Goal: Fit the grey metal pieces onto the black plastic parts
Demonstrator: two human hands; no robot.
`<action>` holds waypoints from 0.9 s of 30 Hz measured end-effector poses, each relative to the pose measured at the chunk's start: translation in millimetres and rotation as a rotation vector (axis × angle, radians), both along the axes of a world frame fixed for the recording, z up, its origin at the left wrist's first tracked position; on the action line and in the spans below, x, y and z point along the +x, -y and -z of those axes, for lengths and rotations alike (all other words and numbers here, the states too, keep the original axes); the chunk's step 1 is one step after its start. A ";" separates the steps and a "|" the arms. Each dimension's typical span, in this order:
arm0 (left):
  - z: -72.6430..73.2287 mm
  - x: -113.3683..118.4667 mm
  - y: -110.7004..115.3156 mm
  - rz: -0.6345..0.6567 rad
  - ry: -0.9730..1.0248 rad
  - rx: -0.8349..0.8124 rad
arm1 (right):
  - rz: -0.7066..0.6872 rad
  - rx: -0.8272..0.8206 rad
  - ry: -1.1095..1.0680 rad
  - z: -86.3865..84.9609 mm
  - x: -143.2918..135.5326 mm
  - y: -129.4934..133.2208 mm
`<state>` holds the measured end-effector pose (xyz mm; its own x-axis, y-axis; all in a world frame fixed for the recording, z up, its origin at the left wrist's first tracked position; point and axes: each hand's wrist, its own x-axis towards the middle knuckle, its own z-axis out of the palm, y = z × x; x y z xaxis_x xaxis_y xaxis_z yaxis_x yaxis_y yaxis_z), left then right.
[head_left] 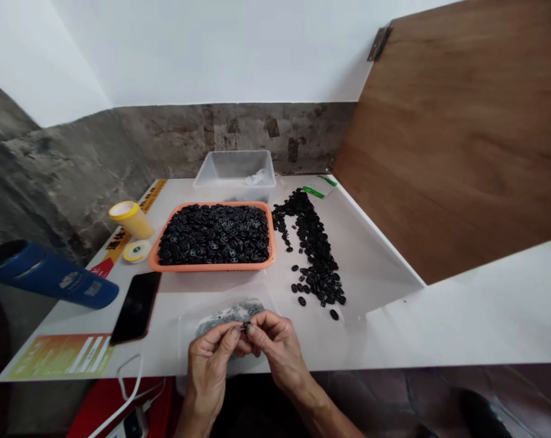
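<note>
Two hands meet at the near edge of the bench (385,328): your left hand (210,359) and right hand (277,347) pinch one small dark part (246,327) between their fingertips, both closed on it. Just beyond your knuckles lies a clear bag (224,313) of grey bits. Farther out from your hands sits an orange tray (214,266) heaped with black rings, with a clear tub (235,173) behind it. To the right of your right hand and ahead, a loose pile of black rings (312,249) spreads over the bench. To the left of your left hand lies a phone (137,307), then a blue bottle (47,275) on its side; a yellow cup (131,219) stands beyond them.
</note>
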<state>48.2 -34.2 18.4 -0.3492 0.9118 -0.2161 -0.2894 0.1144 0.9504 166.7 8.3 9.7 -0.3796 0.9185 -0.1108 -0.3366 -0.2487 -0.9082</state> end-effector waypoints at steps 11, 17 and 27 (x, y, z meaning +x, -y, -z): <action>-3.3 -4.6 10.1 0.030 -0.282 0.064 | -0.046 0.162 0.114 -15.6 4.1 12.3; -16.3 -3.7 13.2 0.136 -0.335 0.132 | -0.027 0.141 0.109 -13.9 11.0 18.4; -7.0 -3.7 34.6 0.078 -0.214 0.071 | 0.040 0.128 0.080 -15.9 13.4 37.4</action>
